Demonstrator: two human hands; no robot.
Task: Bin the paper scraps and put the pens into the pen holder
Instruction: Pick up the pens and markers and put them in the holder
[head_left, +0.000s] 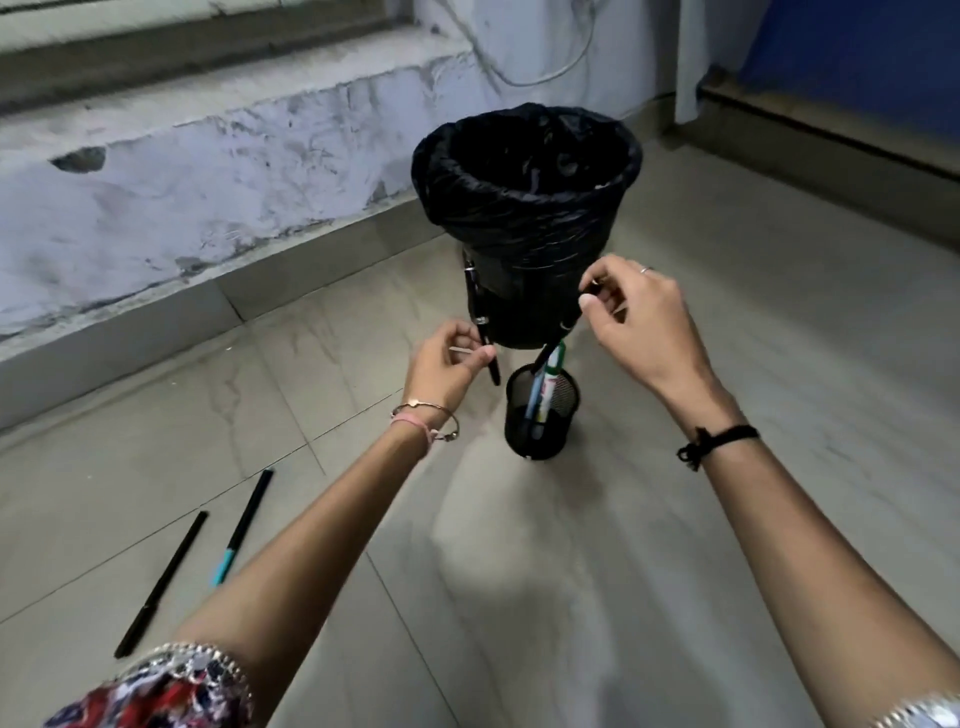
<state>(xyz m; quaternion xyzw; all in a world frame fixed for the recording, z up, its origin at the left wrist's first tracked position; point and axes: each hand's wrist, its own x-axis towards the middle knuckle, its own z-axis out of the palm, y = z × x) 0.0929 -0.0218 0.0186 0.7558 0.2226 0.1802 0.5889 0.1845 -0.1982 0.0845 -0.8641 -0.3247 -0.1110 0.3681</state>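
A black mesh pen holder (540, 441) stands on the tiled floor in front of a bin (524, 171) lined with a black bag. Several pens stand in the holder. My left hand (449, 366) grips a black pen (480, 322) upright, just left of the holder. Above the holder, my right hand (636, 317) pinches the top of another black pen (563, 332), its lower end at the holder's mouth. Two more pens lie on the floor at lower left: a black one (161, 584) and a black one with a teal end (243, 527).
A scuffed white wall with a grey skirting (130, 332) runs along the left. A blue panel (857, 57) stands at the far right. The floor is grey tile (675, 519). No paper scraps are visible on it.
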